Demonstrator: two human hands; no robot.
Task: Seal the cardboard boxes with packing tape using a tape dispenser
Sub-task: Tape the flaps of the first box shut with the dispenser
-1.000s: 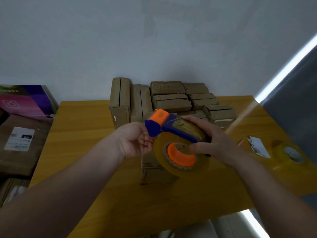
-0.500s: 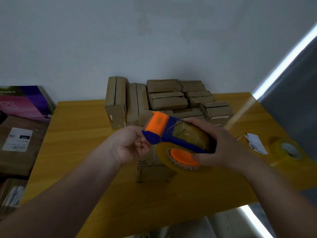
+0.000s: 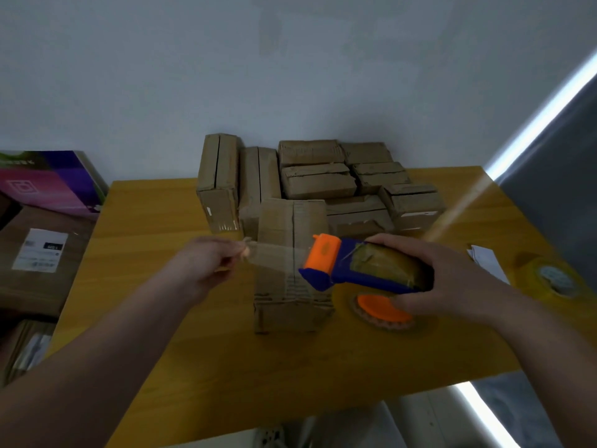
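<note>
Right hand [image 3: 452, 279] gripping tape dispenser [image 3: 355, 270], left hand [image 3: 200, 266] pinching tape strip [image 3: 274, 257] stretching over cardboard box [image 3: 290, 308], stacked boxes [image 3: 316, 182] crowding behind, desk [image 3: 226, 367] showing toward near edge.

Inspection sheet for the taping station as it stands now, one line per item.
Surface: yellow wooden table, bare at the near edge.
Job's things: front box with its top seam facing up; tape strip stretched across above it, contact unclear; stacked boxes behind.
Clutter: spare tape roll and paper slip at the right.
Grippers: left hand pinches the strip's end; right hand grips the tape dispenser.
Cables: nothing seen.
Surroundings: grey wall; purple carton and labelled brown carton at the left.
</note>
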